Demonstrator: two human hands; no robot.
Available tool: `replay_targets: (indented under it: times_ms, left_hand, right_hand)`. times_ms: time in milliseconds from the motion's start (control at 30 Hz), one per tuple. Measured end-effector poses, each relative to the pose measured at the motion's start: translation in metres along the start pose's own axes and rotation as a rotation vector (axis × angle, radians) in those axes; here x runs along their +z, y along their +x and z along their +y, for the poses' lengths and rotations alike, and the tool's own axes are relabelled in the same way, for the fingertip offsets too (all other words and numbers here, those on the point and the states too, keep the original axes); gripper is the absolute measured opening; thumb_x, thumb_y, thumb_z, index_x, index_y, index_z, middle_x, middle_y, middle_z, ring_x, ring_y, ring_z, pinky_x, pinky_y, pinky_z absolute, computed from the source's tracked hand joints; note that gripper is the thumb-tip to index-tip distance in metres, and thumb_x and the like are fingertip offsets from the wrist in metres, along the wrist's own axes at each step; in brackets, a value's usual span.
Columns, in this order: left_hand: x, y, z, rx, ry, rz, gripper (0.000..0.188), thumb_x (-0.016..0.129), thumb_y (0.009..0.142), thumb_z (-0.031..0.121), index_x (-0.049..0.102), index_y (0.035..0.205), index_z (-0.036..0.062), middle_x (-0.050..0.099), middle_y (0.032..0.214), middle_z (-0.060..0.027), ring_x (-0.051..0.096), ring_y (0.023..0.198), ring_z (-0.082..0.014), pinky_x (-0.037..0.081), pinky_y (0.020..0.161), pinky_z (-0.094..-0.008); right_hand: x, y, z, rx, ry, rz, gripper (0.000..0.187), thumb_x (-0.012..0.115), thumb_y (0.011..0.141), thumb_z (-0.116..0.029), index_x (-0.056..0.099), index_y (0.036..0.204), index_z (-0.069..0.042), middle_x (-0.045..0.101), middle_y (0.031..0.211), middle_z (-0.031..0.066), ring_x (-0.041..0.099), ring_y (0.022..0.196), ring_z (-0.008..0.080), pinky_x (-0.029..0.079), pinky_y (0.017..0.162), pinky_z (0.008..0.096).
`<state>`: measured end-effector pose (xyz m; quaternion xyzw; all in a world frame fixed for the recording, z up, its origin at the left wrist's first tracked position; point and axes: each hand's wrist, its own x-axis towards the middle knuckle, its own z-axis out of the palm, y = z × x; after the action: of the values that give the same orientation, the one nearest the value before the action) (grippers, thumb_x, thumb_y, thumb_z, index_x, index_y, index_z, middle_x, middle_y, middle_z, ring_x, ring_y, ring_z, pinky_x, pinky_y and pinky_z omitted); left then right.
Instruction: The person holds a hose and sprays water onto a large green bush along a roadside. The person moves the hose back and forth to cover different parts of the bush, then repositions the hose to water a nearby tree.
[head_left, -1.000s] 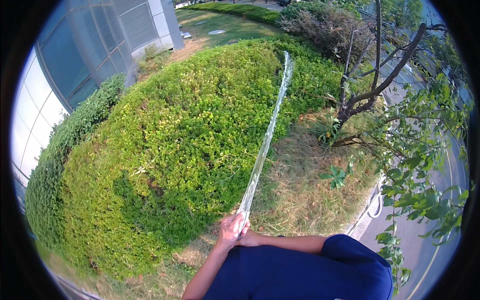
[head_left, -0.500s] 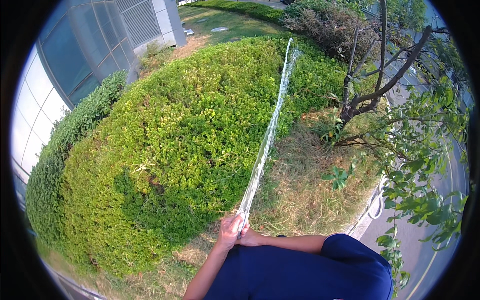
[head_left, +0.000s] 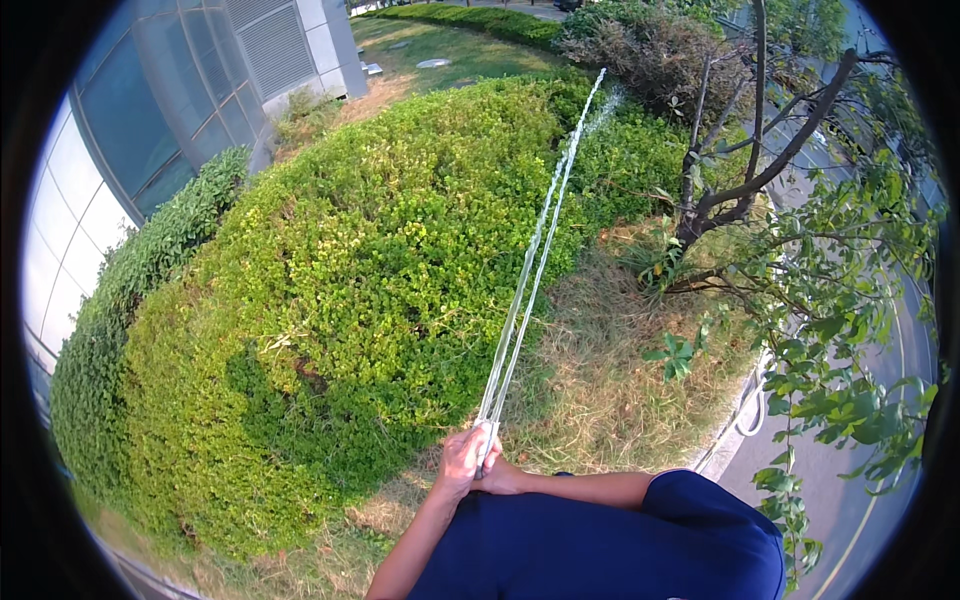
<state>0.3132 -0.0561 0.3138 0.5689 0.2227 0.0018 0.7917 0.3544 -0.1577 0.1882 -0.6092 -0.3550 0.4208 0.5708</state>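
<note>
I saw the water jet (head_left: 538, 225) split, reaching farther | left grip (head_left: 463, 458) clamped hose end (head_left: 488, 434) | right grip (head_left: 502, 479): couldn't tell

Glass-panelled building (head_left: 135, 105) upper left, dark-branched tree (head_left: 745, 190) near grey road (head_left: 835, 500)

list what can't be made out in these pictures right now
- Fingers of the right hand, head view: mostly hidden by the left hand.
- Hose behind the grip, head view: hidden by hands and navy shirt.
- Landing spot of the water jet, head view: blurred in spray.
- White tube, head view: partly hidden by leaves.
</note>
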Motion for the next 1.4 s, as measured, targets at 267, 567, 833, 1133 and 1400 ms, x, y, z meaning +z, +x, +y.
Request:
replay_targets:
  times_ms: [267,567,833,1133,1400]
  left_hand:
    - [-0.005,-0.003,0.002,-0.057,-0.177,0.039,0.039,0.049,0.099,0.030,0.062,0.079,-0.0010,0.055,0.059,-0.0058,0.051,0.048,-0.0123,0.040,0.045,-0.0251]
    - [-0.011,-0.005,0.009,-0.073,-0.155,-0.047,0.032,0.050,0.096,0.024,0.061,0.080,-0.0014,0.056,0.062,-0.0072,0.053,0.052,-0.0143,0.042,0.048,-0.0264]
    - [-0.012,-0.004,0.003,-0.058,-0.188,-0.030,0.029,0.052,0.097,0.022,0.061,0.081,-0.0007,0.059,0.067,-0.0063,0.054,0.054,-0.0125,0.044,0.050,-0.0254]
    - [-0.014,-0.002,-0.003,-0.043,-0.154,0.000,0.031,0.053,0.097,0.026,0.061,0.084,-0.0010,0.058,0.068,-0.0076,0.054,0.054,-0.0135,0.046,0.047,-0.0266]
    - [-0.014,-0.002,-0.003,-0.056,-0.142,0.003,0.031,0.052,0.098,0.026,0.060,0.083,-0.0006,0.057,0.066,-0.0071,0.053,0.053,-0.0127,0.045,0.046,-0.0259]
  right_hand:
    - [-0.003,0.002,-0.001,0.164,-0.067,-0.132,0.039,0.076,0.080,-0.037,0.061,0.097,-0.005,0.064,0.092,0.0081,0.061,0.087,0.0197,0.048,0.082,0.0351]
    - [0.003,0.002,-0.002,0.190,-0.081,-0.131,0.045,0.075,0.081,-0.043,0.061,0.102,-0.006,0.065,0.095,0.0086,0.062,0.091,0.0198,0.048,0.083,0.0347]
    - [0.001,0.000,-0.015,0.158,-0.012,-0.130,0.044,0.075,0.082,-0.038,0.060,0.106,-0.005,0.065,0.099,0.0091,0.061,0.094,0.0198,0.048,0.085,0.0344]
    - [0.007,0.000,-0.004,0.092,0.065,-0.112,0.042,0.075,0.083,-0.036,0.060,0.105,-0.004,0.065,0.098,0.0089,0.061,0.092,0.0192,0.048,0.085,0.0347]
    - [0.010,0.001,0.003,0.080,0.113,-0.105,0.041,0.074,0.084,-0.035,0.060,0.108,-0.004,0.065,0.099,0.0088,0.061,0.095,0.0187,0.048,0.086,0.0346]
